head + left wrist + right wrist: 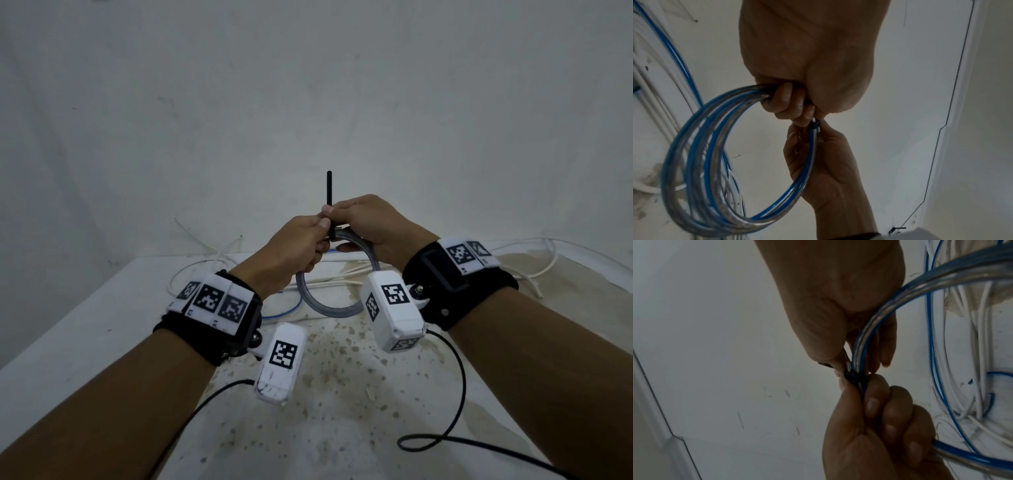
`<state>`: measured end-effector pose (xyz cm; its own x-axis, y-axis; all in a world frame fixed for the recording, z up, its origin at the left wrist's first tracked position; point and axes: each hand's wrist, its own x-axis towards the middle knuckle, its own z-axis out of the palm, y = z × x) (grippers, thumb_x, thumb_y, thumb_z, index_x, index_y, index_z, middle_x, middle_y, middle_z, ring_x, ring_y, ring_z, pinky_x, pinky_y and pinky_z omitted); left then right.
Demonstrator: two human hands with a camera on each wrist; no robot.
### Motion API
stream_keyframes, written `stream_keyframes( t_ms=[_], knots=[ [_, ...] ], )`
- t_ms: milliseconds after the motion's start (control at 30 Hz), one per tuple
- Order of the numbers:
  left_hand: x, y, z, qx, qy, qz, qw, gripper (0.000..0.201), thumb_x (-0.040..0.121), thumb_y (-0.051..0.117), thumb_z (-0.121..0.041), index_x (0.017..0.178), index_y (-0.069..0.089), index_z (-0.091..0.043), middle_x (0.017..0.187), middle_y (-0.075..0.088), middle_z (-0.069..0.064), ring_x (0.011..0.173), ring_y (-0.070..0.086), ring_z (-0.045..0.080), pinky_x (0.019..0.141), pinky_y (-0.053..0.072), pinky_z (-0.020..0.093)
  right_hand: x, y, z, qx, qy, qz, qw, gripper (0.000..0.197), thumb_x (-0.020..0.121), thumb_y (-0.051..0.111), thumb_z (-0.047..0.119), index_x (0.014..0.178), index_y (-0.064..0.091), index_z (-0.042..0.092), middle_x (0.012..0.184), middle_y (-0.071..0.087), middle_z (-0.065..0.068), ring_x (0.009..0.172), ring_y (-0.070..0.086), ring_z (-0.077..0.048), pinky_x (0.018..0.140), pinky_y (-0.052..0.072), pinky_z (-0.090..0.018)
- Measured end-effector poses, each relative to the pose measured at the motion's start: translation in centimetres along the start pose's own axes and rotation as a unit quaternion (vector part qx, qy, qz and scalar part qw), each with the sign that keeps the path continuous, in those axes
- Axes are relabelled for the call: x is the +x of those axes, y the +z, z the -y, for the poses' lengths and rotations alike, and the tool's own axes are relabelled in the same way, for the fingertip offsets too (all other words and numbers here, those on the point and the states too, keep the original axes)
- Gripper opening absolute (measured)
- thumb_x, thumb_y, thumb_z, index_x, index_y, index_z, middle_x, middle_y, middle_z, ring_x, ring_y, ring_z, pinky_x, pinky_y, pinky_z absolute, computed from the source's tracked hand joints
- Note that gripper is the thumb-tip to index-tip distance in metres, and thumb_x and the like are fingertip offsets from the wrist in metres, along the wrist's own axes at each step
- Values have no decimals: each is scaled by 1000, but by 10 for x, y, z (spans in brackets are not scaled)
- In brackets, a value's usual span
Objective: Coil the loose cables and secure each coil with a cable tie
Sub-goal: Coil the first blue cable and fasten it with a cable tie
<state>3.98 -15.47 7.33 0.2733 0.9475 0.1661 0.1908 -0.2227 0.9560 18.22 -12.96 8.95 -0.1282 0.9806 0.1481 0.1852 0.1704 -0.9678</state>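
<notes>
Nearest, black leads trail from the white wrist cameras across the stained white table. Above it, the left hand curls its fingers around a coil of clear, blue-striped cable, held off the table. The right hand pinches a black plastic cable tie wrapped around the coil's top; knuckles hide its lock. Behind lie loose white cables.
</notes>
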Motion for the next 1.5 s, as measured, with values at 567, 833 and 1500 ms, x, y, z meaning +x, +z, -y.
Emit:
stream_keyframes(
  t_ms=[567,833,1500],
  knots=[
    [3,1,7,105,34,-13,994,31,106,36,-23,78,46,-15,56,36,-7,46,28,6,47,22,22,6,11,-4,-25,-21,-39,999,22,92,67,17,75,74,6,74,70,-12,62,67,-20,57,57,-27],
    [8,3,16,165,42,-36,985,32,105,37,-22,77,52,-15,58,44,-5,53,37,10,53,27,28,12,21,-11,-31,2,-98,995,24,91,68,12,90,71,-12,66,64,-10,58,63,-18,60,61,-30],
    [4,-12,35,412,39,-30,910,29,98,37,-9,86,62,0,90,66,16,80,59,29,73,48,41,28,56,-40,-161,21,-144,976,27,78,69,20,64,69,-2,66,71,-15,72,72,-33,72,61,-46]
  ],
)
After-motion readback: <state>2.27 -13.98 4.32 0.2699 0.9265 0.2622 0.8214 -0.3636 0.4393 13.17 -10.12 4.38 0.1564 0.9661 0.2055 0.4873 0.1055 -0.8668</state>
